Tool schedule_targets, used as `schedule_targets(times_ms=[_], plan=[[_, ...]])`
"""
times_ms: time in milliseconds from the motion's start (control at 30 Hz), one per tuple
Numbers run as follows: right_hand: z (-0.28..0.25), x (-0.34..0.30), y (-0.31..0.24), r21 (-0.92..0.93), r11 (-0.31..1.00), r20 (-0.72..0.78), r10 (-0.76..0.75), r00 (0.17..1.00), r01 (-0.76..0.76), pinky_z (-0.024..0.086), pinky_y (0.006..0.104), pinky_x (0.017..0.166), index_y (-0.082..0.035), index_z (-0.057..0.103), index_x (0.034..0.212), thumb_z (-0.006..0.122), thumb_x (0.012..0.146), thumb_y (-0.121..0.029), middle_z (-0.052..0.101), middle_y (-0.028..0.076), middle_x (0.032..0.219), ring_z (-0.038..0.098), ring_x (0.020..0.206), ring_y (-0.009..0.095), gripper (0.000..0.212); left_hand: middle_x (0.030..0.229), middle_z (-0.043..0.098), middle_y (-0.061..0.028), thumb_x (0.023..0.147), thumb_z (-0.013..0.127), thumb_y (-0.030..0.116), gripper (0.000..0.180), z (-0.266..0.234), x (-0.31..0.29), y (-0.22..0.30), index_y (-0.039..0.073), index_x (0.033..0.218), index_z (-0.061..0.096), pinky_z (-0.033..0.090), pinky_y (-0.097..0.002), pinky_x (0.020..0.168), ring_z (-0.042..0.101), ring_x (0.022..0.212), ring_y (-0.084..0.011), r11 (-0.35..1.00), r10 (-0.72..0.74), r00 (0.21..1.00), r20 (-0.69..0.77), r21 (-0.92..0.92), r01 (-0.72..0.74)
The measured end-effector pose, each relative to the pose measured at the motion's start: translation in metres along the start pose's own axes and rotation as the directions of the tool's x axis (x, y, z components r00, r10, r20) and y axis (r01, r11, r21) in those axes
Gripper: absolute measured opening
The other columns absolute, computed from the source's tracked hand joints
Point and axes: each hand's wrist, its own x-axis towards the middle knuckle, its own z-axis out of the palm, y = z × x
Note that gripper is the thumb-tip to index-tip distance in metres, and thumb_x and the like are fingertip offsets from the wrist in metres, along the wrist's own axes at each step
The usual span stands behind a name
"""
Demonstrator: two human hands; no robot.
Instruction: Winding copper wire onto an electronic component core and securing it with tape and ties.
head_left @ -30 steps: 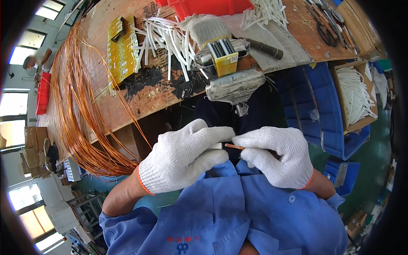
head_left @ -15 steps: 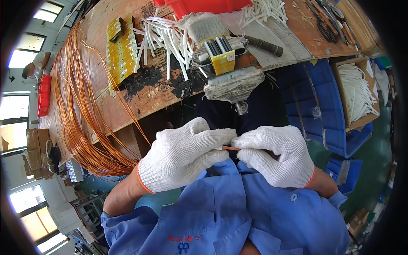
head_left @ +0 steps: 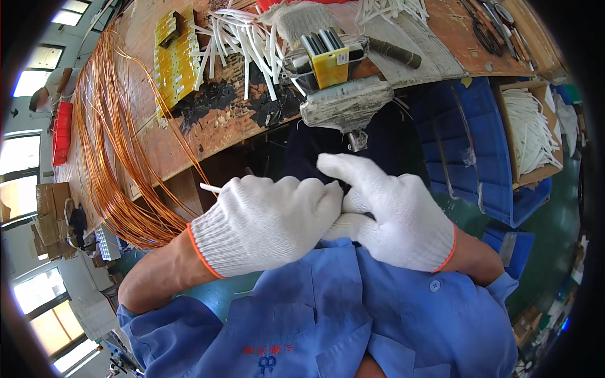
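Note:
White knitted gloves with orange cuffs cover both hands, which meet in front of my blue jacket. My left hand (head_left: pixel 265 217) is closed in a fist, and one end of a thin white tube (head_left: pixel 210 188) pokes out beside its knuckles. My right hand (head_left: pixel 397 211) presses against the left fist's fingertips, thumb and fingers bent together, forefinger stretched away. Whatever lies between its fingers is hidden. Left of my hands a large bundle of copper wire (head_left: pixel 104 145) hangs over the table edge. Beyond them, a clamp (head_left: pixel 346 104) holds a yellow block with dark metal bars (head_left: pixel 329 60).
Loose white tubes (head_left: pixel 242 41) and a yellow slotted plate (head_left: pixel 175 60) lie on the worn wooden table (head_left: pixel 220 135). Pliers (head_left: pixel 484 34) rest at the far right. A blue bin (head_left: pixel 466 151) and a carton of white tubes (head_left: pixel 529 132) stand right. Another person (head_left: pixel 53 91) is far left.
The copper wire end seen between my fingertips is now hidden. My left hand has closed into a fist, with a white tube end showing at its left. My right forefinger has lifted.

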Motion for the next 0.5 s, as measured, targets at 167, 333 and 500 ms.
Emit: schedule_targets(times_ms=[167, 333, 500], plan=[[-0.021, -0.024, 0.032, 0.043, 0.999, -0.036, 0.004, 0.999, -0.002, 0.064, 0.0348, 0.072, 0.001, 0.065, 0.143, 0.084, 0.097, -0.011, 0.08, 0.015, 0.091, 0.08, 0.076, 0.028, 0.05, 0.068, 0.052, -0.0001, 0.094, 0.077, 0.035, 0.028, -0.009, -0.01, -0.038, 0.016, 0.114, 0.071, 0.05, -0.0384, 0.048, 0.065, 0.057, -0.0198, 0.979, -0.116, 0.993, -0.002, 0.17, 0.114], [-0.008, -0.031, 0.034, 0.005, 1.0, 0.013, -0.013, 1.0, 0.013, 0.062, 0.0356, 0.068, 0.002, 0.077, 0.117, 0.082, 0.094, -0.001, 0.08, 0.017, 0.093, 0.079, 0.075, 0.027, 0.024, 0.063, 0.052, 0.0007, 0.094, 0.077, 0.037, 0.027, 0.012, -0.003, -0.015, 0.012, 0.095, 0.067, 0.048, -0.0375, 0.044, 0.065, 0.054, -0.0172, 0.978, 0.015, 1.0, -0.018, 0.208, -0.011], [-0.033, -0.067, 0.05, 0.064, 0.956, -0.023, 0.287, 0.958, -0.285, 0.062, 0.0352, 0.067, 0.002, 0.079, 0.117, 0.073, 0.093, 0.007, 0.08, 0.017, 0.089, 0.08, 0.073, 0.026, 0.026, 0.063, 0.057, -0.0007, 0.093, 0.071, 0.026, 0.019, 0.012, -0.001, -0.032, 0.008, 0.089, 0.065, 0.049, -0.0368, 0.042, 0.064, 0.048, -0.0198, 1.0, 0.017, 0.997, -0.077, 0.02, -0.015]])
